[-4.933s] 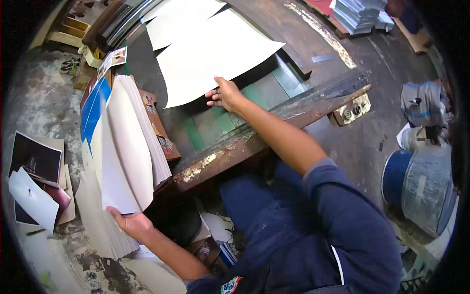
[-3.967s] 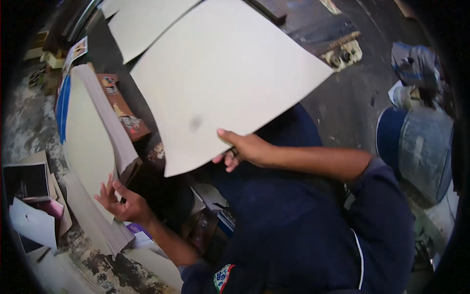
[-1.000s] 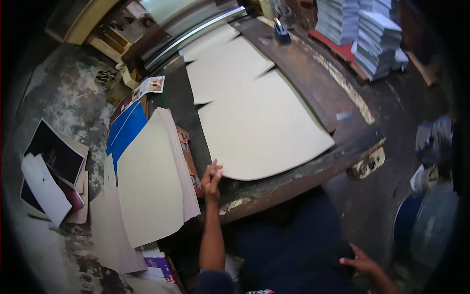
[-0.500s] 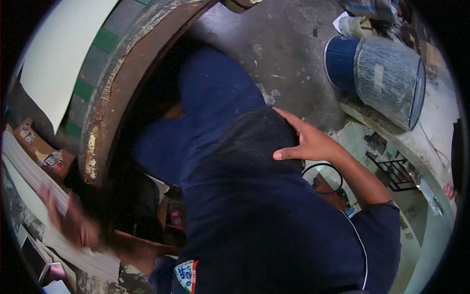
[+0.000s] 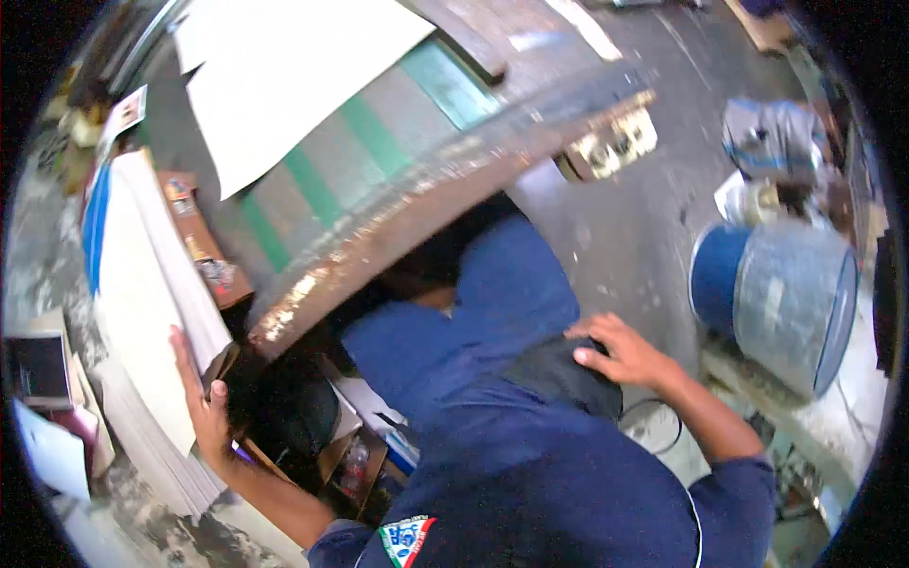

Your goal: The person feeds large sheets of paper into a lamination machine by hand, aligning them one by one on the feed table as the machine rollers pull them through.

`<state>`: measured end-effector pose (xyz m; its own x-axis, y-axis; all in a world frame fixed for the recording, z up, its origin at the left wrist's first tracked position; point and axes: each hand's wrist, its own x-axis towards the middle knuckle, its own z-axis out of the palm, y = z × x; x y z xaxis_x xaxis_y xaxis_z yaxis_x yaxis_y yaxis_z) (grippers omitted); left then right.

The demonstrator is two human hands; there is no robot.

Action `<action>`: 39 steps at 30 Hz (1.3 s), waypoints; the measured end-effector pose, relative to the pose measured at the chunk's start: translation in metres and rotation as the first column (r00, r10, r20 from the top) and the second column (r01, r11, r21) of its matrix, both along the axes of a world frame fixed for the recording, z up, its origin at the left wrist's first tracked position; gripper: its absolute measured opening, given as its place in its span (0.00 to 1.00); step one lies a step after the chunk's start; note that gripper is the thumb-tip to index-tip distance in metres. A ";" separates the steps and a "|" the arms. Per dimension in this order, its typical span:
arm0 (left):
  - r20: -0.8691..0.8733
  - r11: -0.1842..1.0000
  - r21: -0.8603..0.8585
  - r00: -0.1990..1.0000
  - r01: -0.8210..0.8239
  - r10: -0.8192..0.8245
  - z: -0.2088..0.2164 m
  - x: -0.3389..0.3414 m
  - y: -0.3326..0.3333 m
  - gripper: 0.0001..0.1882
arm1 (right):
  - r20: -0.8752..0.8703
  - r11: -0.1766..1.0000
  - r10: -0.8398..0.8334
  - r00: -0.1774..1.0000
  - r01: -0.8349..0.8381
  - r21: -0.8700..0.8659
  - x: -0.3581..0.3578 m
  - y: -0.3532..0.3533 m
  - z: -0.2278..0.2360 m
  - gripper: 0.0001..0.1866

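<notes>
My left hand (image 5: 206, 415) is stretched out at the edge of a thick stack of white paper (image 5: 144, 284), its fingers extended and the thumb apart. It appears to touch the paper's side without gripping it. Below that, further paper (image 5: 156, 440) leans in layers. My right hand (image 5: 620, 350) rests over dark mesh material (image 5: 559, 374) on my lap, thumb spread and fingers partly curved over its far side. Whether the mesh is a separate thing or part of my clothing, I cannot tell.
A worn metal-edged table (image 5: 454, 180) with green stripes bears a large white sheet (image 5: 303, 76), and its edge passes over my legs. A blue drum (image 5: 772, 298) lies at the right. Under the table, near my left arm, stands a plastic bottle (image 5: 353, 469) among boxes.
The view has swung, so the table and its sheet show more fully. My left hand, blurred before, now stands against the paper stack. My right hand stays on the dark mesh.
</notes>
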<state>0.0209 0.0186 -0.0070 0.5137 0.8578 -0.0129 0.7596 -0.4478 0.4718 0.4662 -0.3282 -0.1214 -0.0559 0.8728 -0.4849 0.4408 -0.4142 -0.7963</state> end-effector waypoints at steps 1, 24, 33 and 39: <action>0.112 0.994 -0.092 0.991 -0.057 0.067 0.009 0.003 -0.005 0.53 | 0.035 1.000 -0.015 0.999 0.015 0.011 0.001 -0.009 -0.001 0.23; 0.522 0.919 0.393 0.833 -0.043 -0.184 0.027 0.020 -0.038 0.05 | -0.725 0.968 -0.011 0.688 0.189 0.165 -0.112 0.293 0.077 0.24; 0.262 0.869 0.437 0.957 -0.233 0.125 0.039 0.015 -0.047 0.18 | -0.807 0.928 -0.362 0.466 0.265 -0.263 -0.140 0.301 0.041 0.14; 0.483 0.943 0.164 0.857 -0.289 0.179 0.011 -0.018 -0.032 0.15 | -0.798 0.858 -0.509 0.321 0.266 -0.440 -0.162 0.270 -0.001 0.16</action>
<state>0.0027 -0.0134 0.0037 0.1977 0.9045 0.3778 0.5796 -0.4187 0.6992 0.3041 -0.0578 -0.1219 -0.2269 0.8114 -0.5387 -0.6922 -0.5234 -0.4968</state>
